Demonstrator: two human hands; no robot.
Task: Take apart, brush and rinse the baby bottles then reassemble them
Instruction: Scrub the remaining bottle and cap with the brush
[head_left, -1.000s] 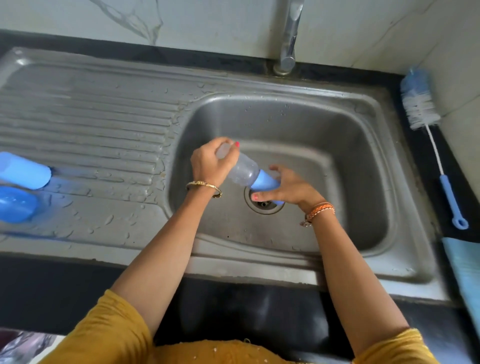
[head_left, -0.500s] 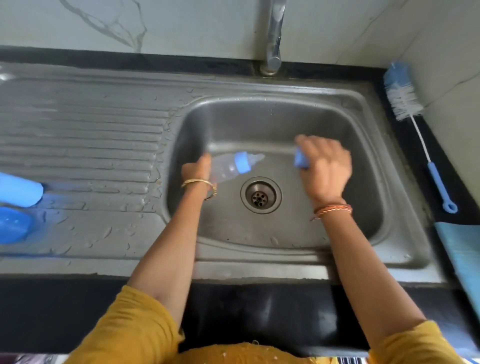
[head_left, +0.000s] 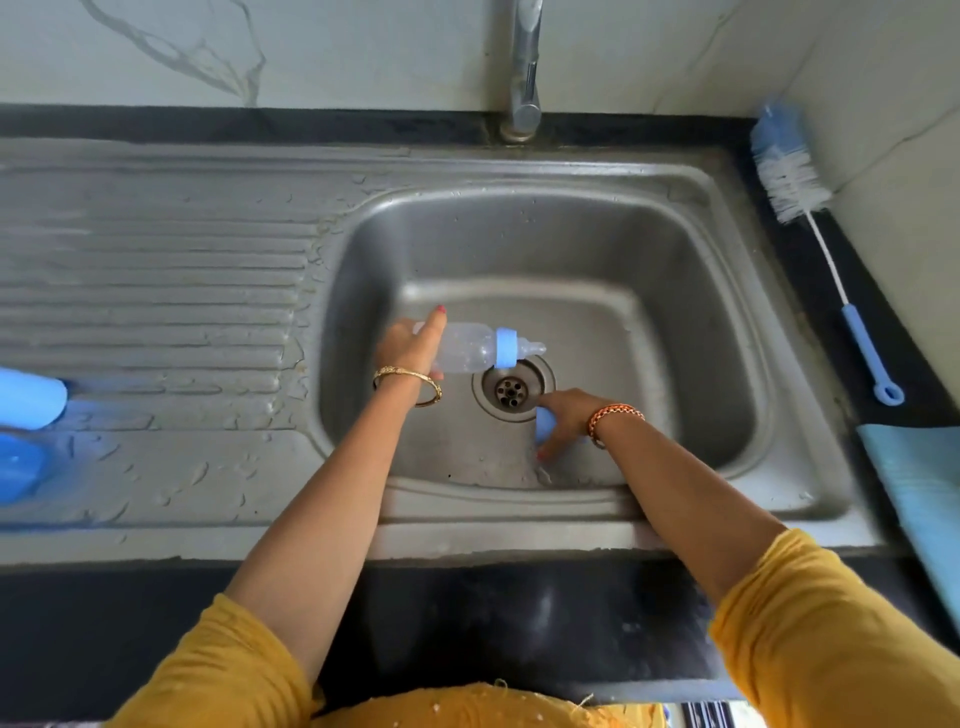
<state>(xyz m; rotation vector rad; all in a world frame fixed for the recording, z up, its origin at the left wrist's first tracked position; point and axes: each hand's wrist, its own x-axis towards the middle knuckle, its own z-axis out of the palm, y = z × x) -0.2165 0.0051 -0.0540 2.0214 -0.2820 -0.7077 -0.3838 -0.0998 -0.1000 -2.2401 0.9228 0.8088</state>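
Item 1: baby bottle (head_left: 467, 349), clear body, blue collar (head_left: 506, 348) and teat (head_left: 531, 347) still fitted. Held over the sink basin (head_left: 675, 291), long axis lying roughly level, base to the left, teat pointing right above the drain (head_left: 512, 390).

Item 2: left hand (head_left: 413, 345), fingers wrapped round the bottle's base end, index finger stretched along it.

Item 3: right hand (head_left: 563, 418), low in the basin just right of the drain, fingers curled over a blue cap (head_left: 544, 425) (mostly hidden, so how firmly it is gripped I cannot tell).

Governing relation: the collar sits up and to the left of the right hand, nearer that hand than anything else; unscrewing would likely fall to it once the cap is let go. Nothing stands between them.

Item 4: bottle brush (head_left: 815, 228), on the dark counter far right, well apart. Item 5: tap (head_left: 524, 67) above, no water running. Item 6: 2 blue pieces (head_left: 26, 397) on the drainboard, far left.
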